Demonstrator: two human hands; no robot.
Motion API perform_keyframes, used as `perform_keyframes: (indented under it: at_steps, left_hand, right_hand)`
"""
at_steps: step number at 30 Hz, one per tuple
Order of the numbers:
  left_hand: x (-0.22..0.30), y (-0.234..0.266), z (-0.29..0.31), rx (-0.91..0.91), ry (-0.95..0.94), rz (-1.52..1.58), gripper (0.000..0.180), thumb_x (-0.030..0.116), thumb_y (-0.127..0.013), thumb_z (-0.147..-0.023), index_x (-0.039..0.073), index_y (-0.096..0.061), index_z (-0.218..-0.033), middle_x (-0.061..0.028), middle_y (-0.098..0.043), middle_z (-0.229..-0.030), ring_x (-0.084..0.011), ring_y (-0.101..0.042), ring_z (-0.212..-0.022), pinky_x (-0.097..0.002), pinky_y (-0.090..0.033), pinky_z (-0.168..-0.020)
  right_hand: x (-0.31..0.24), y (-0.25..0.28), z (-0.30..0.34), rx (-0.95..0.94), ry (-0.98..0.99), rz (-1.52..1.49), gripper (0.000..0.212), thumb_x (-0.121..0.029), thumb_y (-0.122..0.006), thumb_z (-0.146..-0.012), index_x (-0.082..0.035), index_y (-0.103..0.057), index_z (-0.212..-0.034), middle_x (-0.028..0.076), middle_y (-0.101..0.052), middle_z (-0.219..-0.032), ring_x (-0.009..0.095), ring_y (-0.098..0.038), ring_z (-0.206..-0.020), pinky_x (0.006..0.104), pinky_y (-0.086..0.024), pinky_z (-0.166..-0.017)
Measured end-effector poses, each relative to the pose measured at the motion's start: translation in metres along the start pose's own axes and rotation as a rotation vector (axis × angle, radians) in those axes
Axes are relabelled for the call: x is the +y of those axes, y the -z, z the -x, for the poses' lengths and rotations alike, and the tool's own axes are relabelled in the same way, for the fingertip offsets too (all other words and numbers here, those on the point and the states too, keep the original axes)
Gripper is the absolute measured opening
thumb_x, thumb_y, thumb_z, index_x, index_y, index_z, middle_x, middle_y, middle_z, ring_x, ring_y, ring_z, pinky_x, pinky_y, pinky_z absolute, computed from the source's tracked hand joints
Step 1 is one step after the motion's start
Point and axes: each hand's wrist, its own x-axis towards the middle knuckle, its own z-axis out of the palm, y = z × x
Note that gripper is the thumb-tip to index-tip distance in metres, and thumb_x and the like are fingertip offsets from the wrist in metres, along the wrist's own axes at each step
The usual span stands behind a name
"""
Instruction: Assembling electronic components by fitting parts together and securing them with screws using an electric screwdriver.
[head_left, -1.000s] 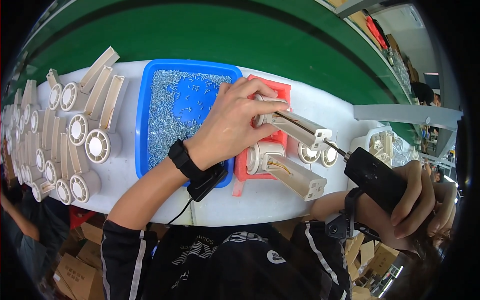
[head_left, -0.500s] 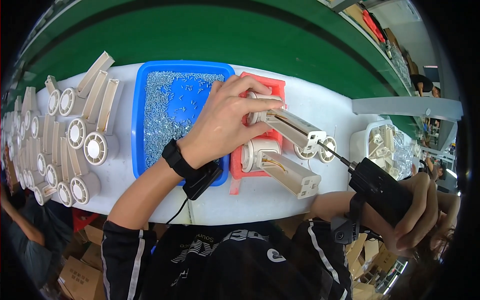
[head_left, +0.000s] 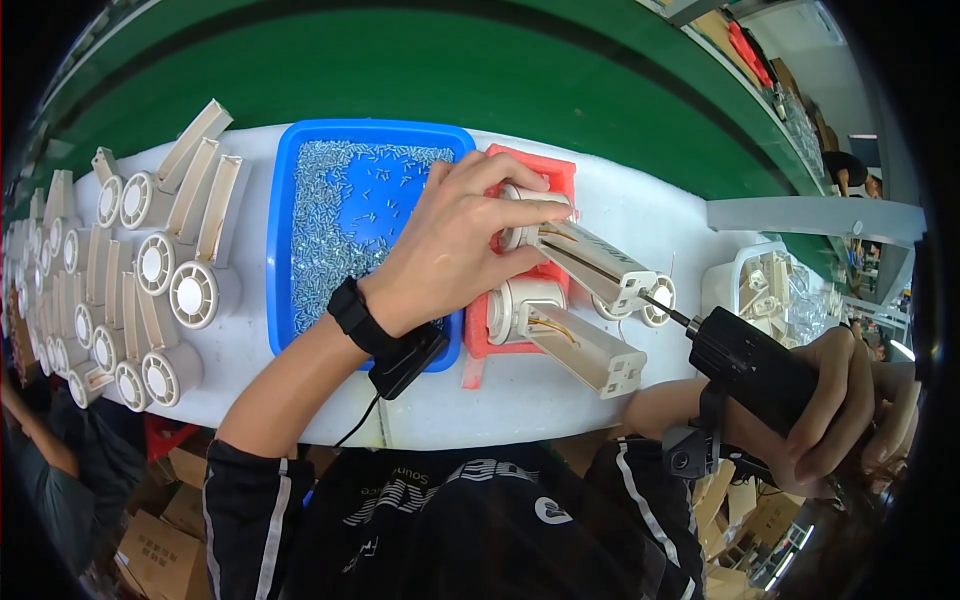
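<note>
My left hand [head_left: 455, 245] presses down on the round end of a cream plastic fan housing [head_left: 590, 258] lying in a red foam holder [head_left: 478, 325]. A second housing [head_left: 570, 335] sits just below it in the same holder. My right hand [head_left: 835, 400] grips a black electric screwdriver [head_left: 745, 365], whose bit tip touches the square end of the upper housing. A black wrist strap with a cord wraps my left wrist [head_left: 352, 315].
A blue tray [head_left: 283, 215] holding many small silver screws sits left of the holder. Rows of finished cream housings [head_left: 165, 265] cover the white bench at the left. A white bin of parts [head_left: 765, 285] stands at right. Cardboard boxes lie under the bench.
The screwdriver has moved up and left, its bit now at the end of the upper housing. My left hand has stayed on the housing.
</note>
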Motion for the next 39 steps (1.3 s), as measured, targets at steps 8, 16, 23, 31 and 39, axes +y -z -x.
perform_keyframes:
  at_steps: [8, 16, 23, 31, 39]
  left_hand:
    - [0.004, 0.000, -0.001, -0.017, 0.027, -0.016, 0.052, 0.007, -0.085, -0.073, 0.023, -0.078, -0.123, -0.0001, -0.065, -0.119, -0.0219, -0.056, -0.105, -0.0383, -0.039, -0.097]
    - [0.001, 0.000, 0.000, -0.015, 0.036, -0.004, 0.052, 0.009, -0.086, -0.073, 0.022, -0.078, -0.123, -0.0002, -0.065, -0.119, -0.0218, -0.056, -0.104, -0.0381, -0.039, -0.098]
    - [0.000, 0.002, 0.000, -0.019, 0.041, -0.039, 0.052, 0.010, -0.086, -0.074, 0.022, -0.078, -0.123, -0.0008, -0.065, -0.119, -0.0226, -0.057, -0.105, -0.0383, -0.040, -0.097]
    - [0.002, 0.014, -0.003, -0.052, 0.002, -0.012, 0.044, 0.018, -0.084, -0.077, 0.018, -0.076, -0.120, -0.0077, -0.065, -0.120, -0.0268, -0.057, -0.117, -0.0415, -0.040, -0.100]
    - [0.061, 0.058, 0.006, -0.232, -0.182, -0.018, 0.053, 0.029, -0.087, -0.076, 0.018, -0.067, -0.124, -0.0196, -0.056, -0.139, -0.0366, -0.050, -0.134, -0.0493, -0.035, -0.115]
  right_hand:
    - [0.004, 0.007, -0.001, -0.073, -0.044, 0.019, 0.009, 0.004, -0.066, -0.092, -0.004, -0.065, -0.089, 0.008, -0.059, -0.090, 0.012, -0.066, -0.050, 0.0192, -0.056, -0.040]
    - [0.009, 0.014, -0.001, -0.149, -0.100, 0.035, 0.006, -0.001, -0.067, -0.094, -0.007, -0.066, -0.093, 0.005, -0.058, -0.089, 0.010, -0.067, -0.054, 0.0162, -0.058, -0.049]
    - [-0.004, 0.022, -0.005, -0.261, -0.223, 0.016, 0.022, 0.012, -0.075, -0.080, -0.004, -0.063, -0.090, 0.007, -0.053, -0.100, 0.015, -0.069, -0.056, 0.0259, -0.063, -0.049]
    - [-0.035, -0.004, -0.005, 0.033, -0.033, 0.235, 0.016, -0.001, -0.074, -0.085, -0.009, -0.060, -0.084, 0.001, -0.054, -0.093, 0.006, -0.060, -0.048, 0.0145, -0.053, -0.046]
    - [-0.136, -0.004, 0.032, 0.071, 0.319, 0.437, 0.031, -0.012, -0.079, -0.086, -0.004, -0.057, -0.106, 0.004, -0.051, -0.105, 0.006, -0.054, -0.055, 0.0174, -0.044, -0.053]
